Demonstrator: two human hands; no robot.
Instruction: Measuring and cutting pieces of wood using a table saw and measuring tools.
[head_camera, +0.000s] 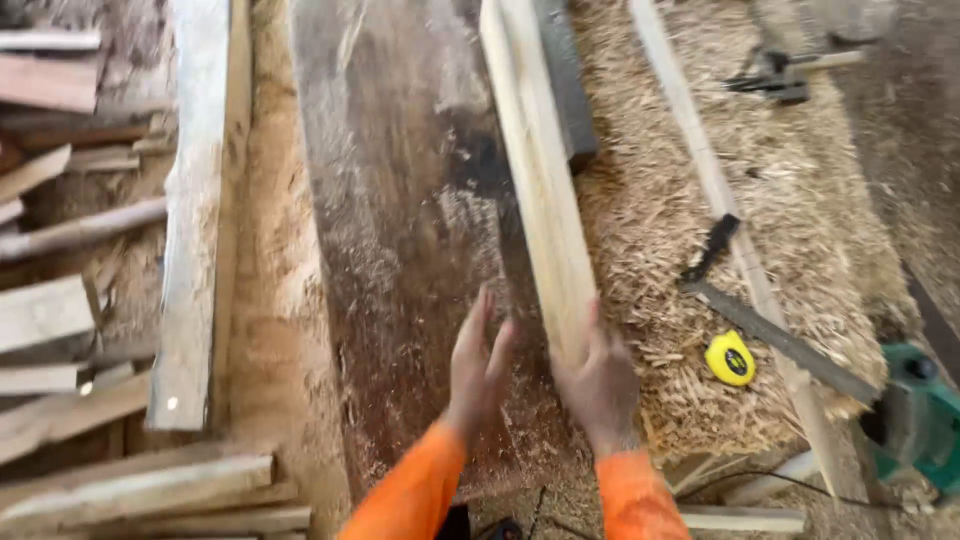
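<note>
My right fingers (592, 322) are curled around the near end of the pale plank (537, 170), which runs away from me along the dark wide board (400, 230), while my left hand (478, 368) is open with fingers straight, just beside the plank and not gripping anything. To the right I see a bed of wood shavings (790, 200) carrying a yellow tape measure (730, 359), a long thin strip (715, 190) and a flat metal blade (780, 340). A green machine (915, 420) sits at the far right, and loose offcuts (60, 310) crowd the left.

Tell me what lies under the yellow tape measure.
The tape measure rests on a heap of wood shavings, beside a thin pale strip. The shavings cover whatever surface is beneath them, so it cannot be seen.
</note>
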